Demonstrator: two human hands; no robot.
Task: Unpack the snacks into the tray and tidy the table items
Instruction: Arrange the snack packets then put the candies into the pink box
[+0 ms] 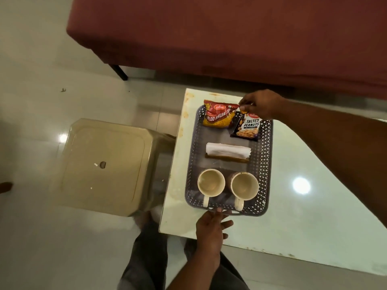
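A grey perforated tray [264,155] lies on the white table [303,206]. At its far end rest a red and yellow aloo bhujia packet [217,117] and a dark salted peanuts packet [247,127]. My right hand [261,103] pinches the top corner of the peanuts packet. A stack of white napkins [227,151] on a brown holder sits mid-tray. Two cream mugs, the left mug [210,183] and the right mug [244,186], stand at the near end with handles toward me. My left hand [211,229] grips the tray's near rim.
A beige plastic stool [102,164] stands on the floor just left of the table. A maroon sofa or bed [230,34] runs behind the table. My legs show below the table's near edge.
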